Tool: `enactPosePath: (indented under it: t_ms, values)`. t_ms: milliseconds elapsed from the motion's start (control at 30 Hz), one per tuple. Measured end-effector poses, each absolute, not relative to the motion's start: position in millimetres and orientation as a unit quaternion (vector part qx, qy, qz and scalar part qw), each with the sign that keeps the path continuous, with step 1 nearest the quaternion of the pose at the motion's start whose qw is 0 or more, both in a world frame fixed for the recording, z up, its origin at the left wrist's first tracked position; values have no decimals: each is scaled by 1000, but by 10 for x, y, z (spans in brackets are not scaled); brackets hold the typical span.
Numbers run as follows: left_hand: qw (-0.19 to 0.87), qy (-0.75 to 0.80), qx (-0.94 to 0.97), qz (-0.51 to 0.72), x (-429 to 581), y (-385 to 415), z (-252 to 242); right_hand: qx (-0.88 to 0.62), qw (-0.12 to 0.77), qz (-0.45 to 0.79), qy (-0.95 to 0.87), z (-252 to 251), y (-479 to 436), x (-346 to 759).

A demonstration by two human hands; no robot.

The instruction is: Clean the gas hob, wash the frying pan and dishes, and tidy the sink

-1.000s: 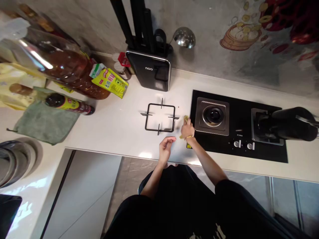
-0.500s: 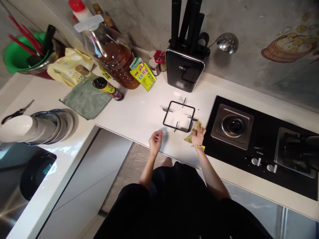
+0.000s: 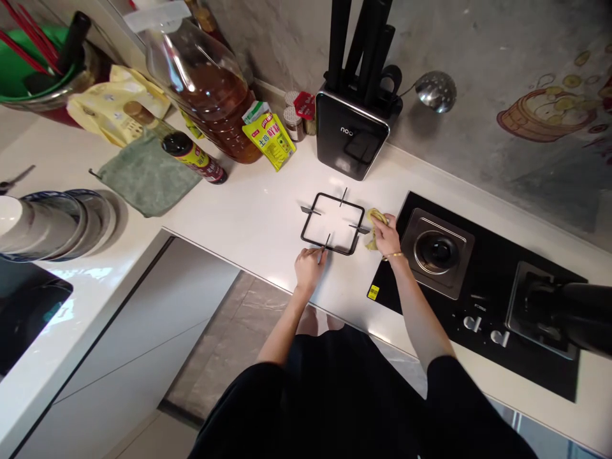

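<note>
A square black burner grate (image 3: 333,250) with prongs on its sides lies on the white countertop. At its near edge, my left hand (image 3: 310,271) is closed, the fingers pinching the near prong. My right hand (image 3: 387,239) grips a yellow cloth (image 3: 371,240), bunched under the fingers just right of the grate's right prong. Part of the cloth is hidden by that hand. Right of this hand is the black gas stove (image 3: 433,306), whose nearer burner (image 3: 435,251) has no grate over it.
A black knife block (image 3: 351,137) and a skimmer (image 3: 436,91) stand behind the grate. To the left are a sauce bottle (image 3: 194,157), a green cloth (image 3: 146,178), a large oil jug (image 3: 203,95) and a yellow seasoning packet (image 3: 270,141). Stacked dishes (image 3: 83,223) sit by the sink (image 3: 29,319).
My left hand has moved from beside the grate onto its near prong and closed there. My right hand has shifted away from me with the yellow cloth. The view has shifted slightly.
</note>
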State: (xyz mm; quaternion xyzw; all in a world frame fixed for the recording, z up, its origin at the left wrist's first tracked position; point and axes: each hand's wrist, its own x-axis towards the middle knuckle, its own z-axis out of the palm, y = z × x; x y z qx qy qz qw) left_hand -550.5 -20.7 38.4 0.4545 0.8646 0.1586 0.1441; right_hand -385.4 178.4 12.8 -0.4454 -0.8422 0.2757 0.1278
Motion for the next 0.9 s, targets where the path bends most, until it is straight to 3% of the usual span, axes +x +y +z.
enactPosePath:
  t_ms: [133, 233, 433, 600, 700, 900]
  values:
    - [145, 870, 452, 133, -5475, -197, 411, -191, -16, 227, -955, 0, 2289, -3989]
    - [154, 869, 455, 117, -5422, -143, 440, -149, -53, 145, -977, -85, 2463, -4033]
    - [171, 875, 443, 95, -5328, -14, 476, -278, 0, 108, -955, -165, 2539, -4130]
    - [161, 885, 424, 109, -5245, 9, 437, -351, 67, 186, -915, -137, 2368, -3963]
    - [165, 882, 420, 136, -5268, -41, 459, -471, 117, 248, -838, -110, 2185, -3762]
    - [120, 871, 419, 227, -5972, -124, 604, -582, 213, 321, -716, 4, 1182, -3456]
